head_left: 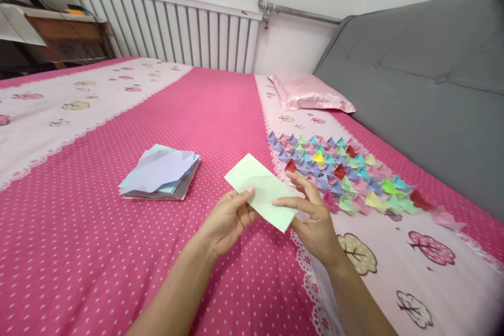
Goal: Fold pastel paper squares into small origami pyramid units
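Observation:
A pale green sheet of paper, apparently folded to a rectangle, is held above the bed between both hands. My left hand pinches its left lower edge, thumb on top and fingers beneath. At its right end, my right hand grips it with the index finger on the upper face and the thumb below; the other fingers are raised. To the left lies a stack of coloured paper sheets, a lilac one uppermost. Several rows of small folded paper boats in many colours stand beyond my right hand.
The bed carries a pink dotted sheet with white patterned bands. A pink pillow lies near the grey padded headboard. Along the wall runs a white radiator with a pipe. A desk stands at the far left.

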`<move>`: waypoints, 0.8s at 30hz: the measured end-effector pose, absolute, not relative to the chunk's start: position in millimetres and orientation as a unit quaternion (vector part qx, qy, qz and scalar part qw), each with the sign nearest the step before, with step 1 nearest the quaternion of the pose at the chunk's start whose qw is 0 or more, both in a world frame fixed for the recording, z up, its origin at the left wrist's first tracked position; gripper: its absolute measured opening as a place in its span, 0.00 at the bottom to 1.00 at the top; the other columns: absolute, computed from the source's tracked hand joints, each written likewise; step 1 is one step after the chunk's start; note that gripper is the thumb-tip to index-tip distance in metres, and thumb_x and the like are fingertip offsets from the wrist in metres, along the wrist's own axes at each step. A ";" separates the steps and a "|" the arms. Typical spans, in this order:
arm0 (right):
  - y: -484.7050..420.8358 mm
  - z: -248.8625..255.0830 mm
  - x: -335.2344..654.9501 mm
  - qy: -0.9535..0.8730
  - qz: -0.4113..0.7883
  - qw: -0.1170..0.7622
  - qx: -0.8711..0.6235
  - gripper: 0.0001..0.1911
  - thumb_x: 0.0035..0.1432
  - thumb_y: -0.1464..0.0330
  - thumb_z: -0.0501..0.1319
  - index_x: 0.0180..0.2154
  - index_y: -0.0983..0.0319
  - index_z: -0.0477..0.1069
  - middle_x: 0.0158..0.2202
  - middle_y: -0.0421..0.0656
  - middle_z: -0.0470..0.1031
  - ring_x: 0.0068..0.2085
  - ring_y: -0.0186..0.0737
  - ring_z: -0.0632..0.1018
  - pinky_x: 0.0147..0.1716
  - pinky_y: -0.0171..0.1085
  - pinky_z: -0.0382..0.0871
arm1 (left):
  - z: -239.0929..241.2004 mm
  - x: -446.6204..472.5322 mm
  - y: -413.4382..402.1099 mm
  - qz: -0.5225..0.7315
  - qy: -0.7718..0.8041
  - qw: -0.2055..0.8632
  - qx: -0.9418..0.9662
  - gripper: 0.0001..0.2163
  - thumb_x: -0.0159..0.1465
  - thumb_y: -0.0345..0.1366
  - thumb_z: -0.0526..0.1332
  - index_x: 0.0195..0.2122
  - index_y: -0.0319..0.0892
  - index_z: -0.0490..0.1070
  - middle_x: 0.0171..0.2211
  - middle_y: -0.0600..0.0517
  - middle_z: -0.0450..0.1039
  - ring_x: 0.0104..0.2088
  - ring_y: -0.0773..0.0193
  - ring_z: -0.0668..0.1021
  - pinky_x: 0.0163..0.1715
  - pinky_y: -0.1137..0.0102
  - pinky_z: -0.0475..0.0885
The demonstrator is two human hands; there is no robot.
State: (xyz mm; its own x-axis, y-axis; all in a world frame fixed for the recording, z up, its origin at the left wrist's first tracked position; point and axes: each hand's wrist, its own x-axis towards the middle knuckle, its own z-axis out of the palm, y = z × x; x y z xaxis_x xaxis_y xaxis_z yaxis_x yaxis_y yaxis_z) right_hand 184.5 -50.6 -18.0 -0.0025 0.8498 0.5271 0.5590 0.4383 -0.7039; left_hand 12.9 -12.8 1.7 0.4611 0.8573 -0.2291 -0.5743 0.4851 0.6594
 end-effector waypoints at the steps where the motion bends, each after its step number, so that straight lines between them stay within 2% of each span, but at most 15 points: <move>1: -50.8 -18.3 184.0 -0.691 0.151 0.489 -0.510 0.10 0.53 0.70 0.63 0.37 0.49 0.77 0.59 0.38 0.61 0.59 0.47 0.62 0.56 0.51 0.57 | 1.7 14.1 -13.5 0.437 0.277 0.817 0.253 0.12 0.63 0.28 0.55 0.46 0.32 0.71 0.43 0.42 0.76 0.41 0.62 0.78 0.44 0.71 0.74; 8: -49.2 -21.4 183.1 -0.653 0.190 0.531 -0.505 0.08 0.51 0.68 0.65 0.35 0.52 0.77 0.55 0.42 0.65 0.55 0.45 0.67 0.52 0.45 0.63 | -0.9 17.3 -16.5 0.439 0.261 0.826 0.238 0.11 0.63 0.27 0.55 0.46 0.31 0.70 0.45 0.40 0.75 0.41 0.62 0.78 0.42 0.72 0.75; 12: -50.2 -22.0 179.6 -0.604 0.211 0.563 -0.524 0.03 0.50 0.67 0.66 0.31 0.56 0.77 0.45 0.43 0.72 0.47 0.43 0.72 0.48 0.42 0.65 | -2.3 17.9 -17.3 0.423 0.262 0.834 0.240 0.11 0.63 0.28 0.55 0.45 0.30 0.71 0.45 0.39 0.74 0.40 0.61 0.79 0.42 0.71 0.75; 14: -51.7 -22.4 176.3 -0.564 0.239 0.581 -0.535 0.05 0.50 0.66 0.66 0.31 0.58 0.75 0.39 0.42 0.74 0.43 0.42 0.74 0.45 0.41 0.66 | -2.3 18.6 -18.1 0.414 0.254 0.840 0.242 0.11 0.63 0.28 0.55 0.44 0.30 0.71 0.46 0.38 0.74 0.42 0.59 0.78 0.44 0.69 0.74; 18: -54.4 -23.4 169.7 -0.486 0.306 0.604 -0.552 0.09 0.50 0.64 0.65 0.32 0.60 0.69 0.30 0.40 0.72 0.33 0.37 0.74 0.35 0.37 0.68 | -0.9 21.1 -21.0 0.414 0.236 0.840 0.259 0.11 0.62 0.29 0.58 0.44 0.32 0.72 0.47 0.40 0.74 0.46 0.58 0.77 0.50 0.65 0.70; 24: -57.1 -21.5 164.0 -0.446 0.322 0.629 -0.550 0.13 0.48 0.65 0.67 0.31 0.59 0.63 0.28 0.35 0.67 0.29 0.32 0.71 0.29 0.32 0.67 | -3.3 28.1 -26.4 0.426 0.237 0.796 0.358 0.15 0.56 0.29 0.65 0.45 0.36 0.73 0.46 0.43 0.75 0.48 0.58 0.75 0.53 0.66 0.66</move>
